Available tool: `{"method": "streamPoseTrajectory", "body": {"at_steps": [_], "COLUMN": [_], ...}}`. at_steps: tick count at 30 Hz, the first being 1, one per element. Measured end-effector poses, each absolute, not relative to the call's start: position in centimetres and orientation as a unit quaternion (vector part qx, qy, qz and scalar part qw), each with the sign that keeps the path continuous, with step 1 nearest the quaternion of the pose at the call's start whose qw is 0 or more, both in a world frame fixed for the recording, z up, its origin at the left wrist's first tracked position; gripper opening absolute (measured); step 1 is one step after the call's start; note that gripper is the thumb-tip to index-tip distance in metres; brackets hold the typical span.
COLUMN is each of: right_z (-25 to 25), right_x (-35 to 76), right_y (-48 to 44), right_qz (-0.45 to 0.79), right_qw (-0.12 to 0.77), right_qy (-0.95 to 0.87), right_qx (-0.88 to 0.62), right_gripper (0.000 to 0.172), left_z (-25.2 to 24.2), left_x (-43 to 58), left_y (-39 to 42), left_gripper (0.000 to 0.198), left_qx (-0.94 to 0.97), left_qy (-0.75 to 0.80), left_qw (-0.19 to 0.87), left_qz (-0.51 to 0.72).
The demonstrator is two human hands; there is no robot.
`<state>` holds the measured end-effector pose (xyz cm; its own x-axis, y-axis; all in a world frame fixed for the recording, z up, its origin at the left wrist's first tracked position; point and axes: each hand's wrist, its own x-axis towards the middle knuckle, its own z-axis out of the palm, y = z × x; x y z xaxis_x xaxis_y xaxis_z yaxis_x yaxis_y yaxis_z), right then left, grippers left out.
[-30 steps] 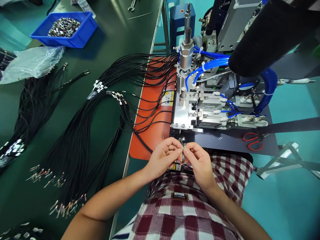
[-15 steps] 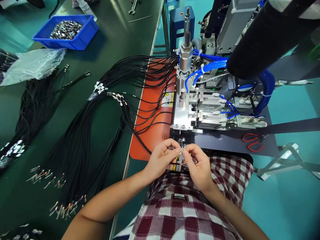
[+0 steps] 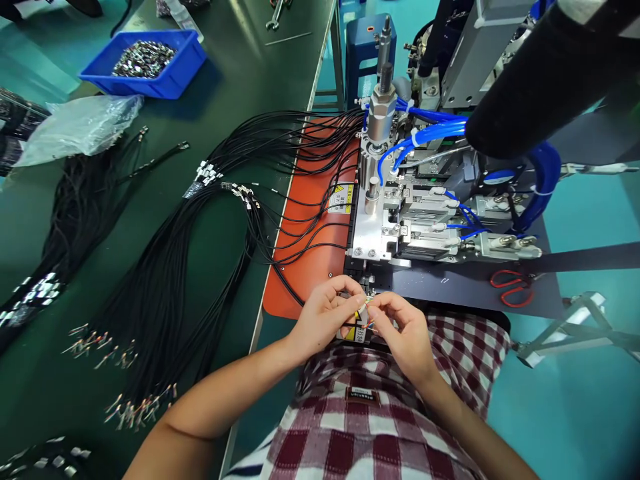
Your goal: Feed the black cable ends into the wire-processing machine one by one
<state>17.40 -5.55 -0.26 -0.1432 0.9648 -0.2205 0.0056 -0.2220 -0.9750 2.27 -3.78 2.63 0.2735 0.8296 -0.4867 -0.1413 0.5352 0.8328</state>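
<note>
My left hand and my right hand meet just in front of the machine, both with fingers pinched. Between the fingertips is the end of a thin black cable with small coloured wires showing. The cable runs from my left hand back over the orange mat. A small yellow-labelled block lies under my fingers, partly hidden.
A large loop of black cables with metal ends covers the green bench. At the far left stand a blue bin of metal parts and a plastic bag. Red scissors lie on the machine's base at right.
The view has shifted slightly. My hands stay together at the same spot, fingertips working the cable end a little lower over the labelled block.
</note>
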Motion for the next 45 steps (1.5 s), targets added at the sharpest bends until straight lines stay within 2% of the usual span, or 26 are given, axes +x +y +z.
{"method": "streamPoseTrajectory", "body": {"at_steps": [21, 34, 40, 45], "right_z": [-0.7, -0.7, 0.0, 0.0], "right_x": [17.1, 17.3, 18.6, 18.5], "right_y": [-5.2, -5.3, -5.4, -5.4], "right_qz": [0.589, 0.596, 0.620, 0.619], "right_qw": [0.437, 0.433, 0.382, 0.400], "right_qy": [-0.466, -0.455, -0.497, -0.469], "right_qx": [-0.495, -0.501, -0.472, -0.486], "right_gripper": [0.005, 0.007, 0.009, 0.008], "left_z": [2.8, 3.0, 4.2, 3.7], "left_x": [1.9, 1.5, 1.0, 1.3], "left_y": [-3.1, -2.8, -2.6, -3.1], "left_gripper": [0.014, 0.018, 0.020, 0.021], "left_qx": [0.309, 0.333, 0.441, 0.397], "left_qy": [0.478, 0.478, 0.466, 0.465], "left_qw": [0.758, 0.758, 0.723, 0.734], "left_qz": [0.318, 0.294, 0.258, 0.296]}}
